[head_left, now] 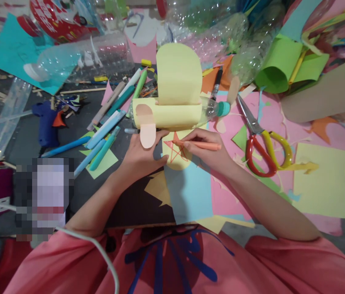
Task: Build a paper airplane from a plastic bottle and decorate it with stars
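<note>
A plastic bottle (209, 109) with a teal cap lies sideways, wrapped in pale yellow paper (172, 116). A rounded yellow paper flap (178, 73) extends from its far side, and another carries a red star outline (177, 152) on the near side. My right hand (207, 149) grips an orange marker (204, 145), its tip at the star. My left hand (146, 153) rests at the flap's left edge, thumb and index finger spread apart on the paper. Beside that hand, a pale pink rounded strip (147, 134) hangs from the bottle's left end.
Red-and-yellow-handled scissors (262, 143) lie on pink paper (230, 196) at right. Several markers (107, 130) and a blue glue gun (47, 122) are at left, near a pixelated patch (48, 192). Clear bottles (83, 57) crowd the back. A white cable (96, 245) crosses the lower left.
</note>
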Tool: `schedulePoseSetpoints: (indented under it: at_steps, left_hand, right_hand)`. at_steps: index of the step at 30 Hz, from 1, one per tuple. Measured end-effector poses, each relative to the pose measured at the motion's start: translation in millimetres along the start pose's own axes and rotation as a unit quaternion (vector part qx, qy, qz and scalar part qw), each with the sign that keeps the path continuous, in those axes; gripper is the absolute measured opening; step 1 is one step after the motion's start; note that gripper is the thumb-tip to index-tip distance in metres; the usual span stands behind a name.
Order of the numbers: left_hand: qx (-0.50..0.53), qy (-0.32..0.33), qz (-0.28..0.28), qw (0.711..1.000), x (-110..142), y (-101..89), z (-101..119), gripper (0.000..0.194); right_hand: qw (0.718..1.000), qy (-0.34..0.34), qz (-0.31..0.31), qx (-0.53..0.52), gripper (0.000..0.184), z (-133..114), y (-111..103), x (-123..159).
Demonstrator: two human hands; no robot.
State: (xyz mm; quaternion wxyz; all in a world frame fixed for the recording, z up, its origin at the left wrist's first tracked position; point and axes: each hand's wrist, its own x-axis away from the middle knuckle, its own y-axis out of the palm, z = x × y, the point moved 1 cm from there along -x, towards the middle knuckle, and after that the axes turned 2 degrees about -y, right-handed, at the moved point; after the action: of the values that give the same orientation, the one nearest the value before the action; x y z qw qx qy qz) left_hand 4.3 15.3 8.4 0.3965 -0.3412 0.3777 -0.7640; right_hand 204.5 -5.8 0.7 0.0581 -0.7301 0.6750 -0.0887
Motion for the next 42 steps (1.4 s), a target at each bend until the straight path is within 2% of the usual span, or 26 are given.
schedulePoseSetpoints:
  at_steps: [12,17,21,26,33,37,42]
  left_hand:
    - [0.006,-0.010,-0.011,1.000,-1,-1.2,1,0.058]
    - [-0.002,-0.012,-0.011,1.000,-1,-2.3,3,0.059]
    - [-0.004,-0.016,-0.016,1.000,-2,-2.1,3,0.059]
    - [-0.002,-0.019,-0.027,0.999,-1,-0.6,0,0.059]
    - [0.011,-0.025,-0.043,0.999,-3,-1.4,0,0.060]
    - [0.008,-0.026,-0.050,0.998,-4,-1.8,2,0.061]
    - [0.015,-0.014,-0.033,0.999,-2,-1.3,0,0.058]
  right_hand:
    - [1.000,0.014,-0.026,-0.004,0.032,2,-2,-1]
    - [0.999,0.013,0.012,-0.049,0.033,-2,-6,2]
    - [0.996,0.047,0.001,-0.082,0.035,-3,-7,14]
    - [0.997,0.038,-0.030,-0.062,0.030,3,-6,27]
    - [0.999,0.017,-0.041,-0.011,0.015,3,-1,27]
    - [0.999,0.016,-0.036,0.003,0.013,4,-1,26]
    - [0.999,-0.001,-0.051,0.012,0.014,4,-2,26]
